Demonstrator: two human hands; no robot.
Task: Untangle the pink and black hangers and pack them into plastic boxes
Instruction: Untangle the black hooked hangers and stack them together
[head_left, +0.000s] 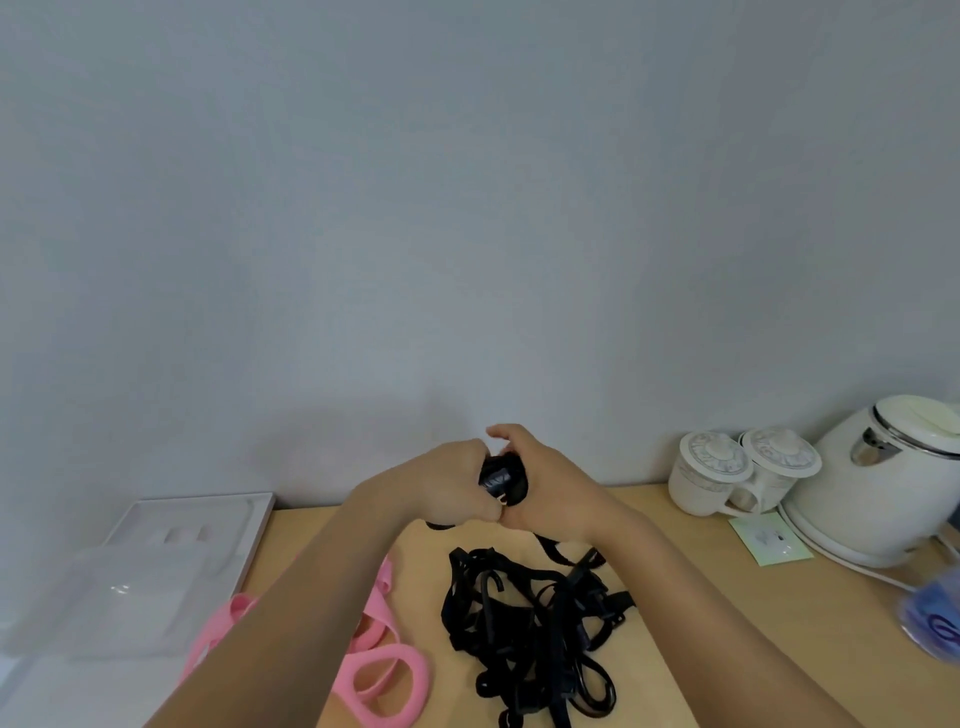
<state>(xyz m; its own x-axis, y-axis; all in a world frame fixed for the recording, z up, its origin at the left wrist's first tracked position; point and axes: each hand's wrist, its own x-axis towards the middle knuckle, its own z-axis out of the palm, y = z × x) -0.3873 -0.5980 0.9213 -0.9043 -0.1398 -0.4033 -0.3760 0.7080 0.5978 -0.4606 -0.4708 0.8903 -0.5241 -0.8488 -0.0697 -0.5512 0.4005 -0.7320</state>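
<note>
1. We are holding both hands together above the middle of the worktop (675, 597). The left hand (441, 483) and the right hand (545, 478) are touching at the knuckles, and each is curling round one small black bundle (501, 478).
2. The main black tangle (535, 623) is lying towards the worktop's near edge, and the pink hangers (379, 670) are lying just left of it.
3. A clear plastic box (104, 597) is sitting at the left edge.
4. We are judging the hangers to be light and bendy, with hooks and loops that are likely to snag.
5. We are therefore favouring a grip on one loop near its hook and easing it out rather than tugging.
</note>
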